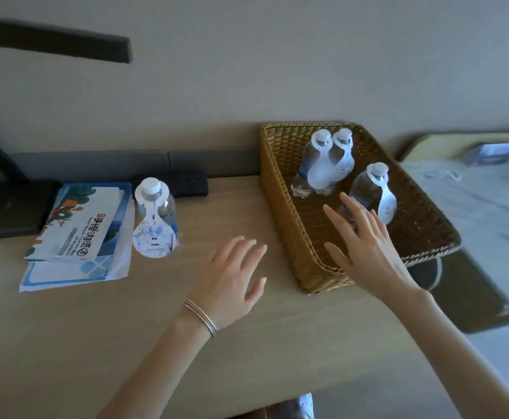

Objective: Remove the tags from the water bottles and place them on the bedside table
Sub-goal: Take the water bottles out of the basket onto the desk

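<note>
A clear water bottle [156, 213] with a white cap stands on the wooden table [96, 343], a white paper tag [154, 237] hanging from its neck. Three more tagged bottles stand in a wicker basket [280, 207]: two side by side at the back [309, 164] [344, 152], one nearer the front [365, 189] with its tag [386, 207]. My right hand [365, 249] reaches over the basket's front edge, fingers spread, fingertips close to the front bottle. Above the table, left of the basket, my left hand [232, 279] hovers with straight fingers and holds nothing.
A stack of printed brochures [81, 234] lies left of the lone bottle. A dark tray [8, 207] and a black socket box [186, 184] sit against the wall. Right of the table there is a bed with white linen [482, 213].
</note>
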`<state>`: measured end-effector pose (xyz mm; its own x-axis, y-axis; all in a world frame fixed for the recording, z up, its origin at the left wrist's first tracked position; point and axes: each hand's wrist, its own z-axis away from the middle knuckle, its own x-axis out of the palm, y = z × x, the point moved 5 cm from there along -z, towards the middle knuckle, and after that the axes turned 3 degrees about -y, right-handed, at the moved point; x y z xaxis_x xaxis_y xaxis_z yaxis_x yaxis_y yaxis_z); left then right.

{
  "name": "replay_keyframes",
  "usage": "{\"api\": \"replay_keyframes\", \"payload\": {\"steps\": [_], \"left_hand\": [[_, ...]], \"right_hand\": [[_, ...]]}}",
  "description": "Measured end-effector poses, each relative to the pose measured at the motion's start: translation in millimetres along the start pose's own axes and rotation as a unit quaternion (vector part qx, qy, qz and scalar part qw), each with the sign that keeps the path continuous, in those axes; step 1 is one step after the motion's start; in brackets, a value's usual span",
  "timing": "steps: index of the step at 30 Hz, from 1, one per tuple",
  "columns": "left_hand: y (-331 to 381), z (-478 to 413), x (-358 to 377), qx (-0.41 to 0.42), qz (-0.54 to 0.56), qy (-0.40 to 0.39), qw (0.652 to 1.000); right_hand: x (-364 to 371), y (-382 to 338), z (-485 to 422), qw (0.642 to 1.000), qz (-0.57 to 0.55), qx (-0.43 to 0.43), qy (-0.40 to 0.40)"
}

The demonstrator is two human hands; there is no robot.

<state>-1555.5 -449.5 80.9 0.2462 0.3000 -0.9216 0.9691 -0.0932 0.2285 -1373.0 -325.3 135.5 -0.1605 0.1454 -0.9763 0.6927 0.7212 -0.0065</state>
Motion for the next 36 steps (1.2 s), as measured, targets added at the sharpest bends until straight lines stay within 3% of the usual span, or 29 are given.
{"api": "replay_keyframes", "payload": {"steps": [6, 12, 24, 36], "left_hand": [[66.4, -49.8, 18.1, 0.065, -0.001, -0.026, 0.998], [112.0, -76.6, 58.6, 0.078, -0.017, -0.06, 0.995], [170.2, -119.8, 109.6, -0.009, -0.053, -0.084, 0.995], [175.8, -134.1, 117.2, -0.128, -0.084, -0.009, 0.988]], "right_hand": [[15.4, 64.4, 47.7, 0.998, 0.022, 0.064, -0.02], [28.8, 108.9, 60.1, 0.997, 0.007, 0.053, -0.047], [36.8, 199.9, -21.3, 0.999, -0.038, -0.03, -0.001], [76.2, 224.1, -115.9, 0.977, -0.162, -0.135, -0.011]]}}
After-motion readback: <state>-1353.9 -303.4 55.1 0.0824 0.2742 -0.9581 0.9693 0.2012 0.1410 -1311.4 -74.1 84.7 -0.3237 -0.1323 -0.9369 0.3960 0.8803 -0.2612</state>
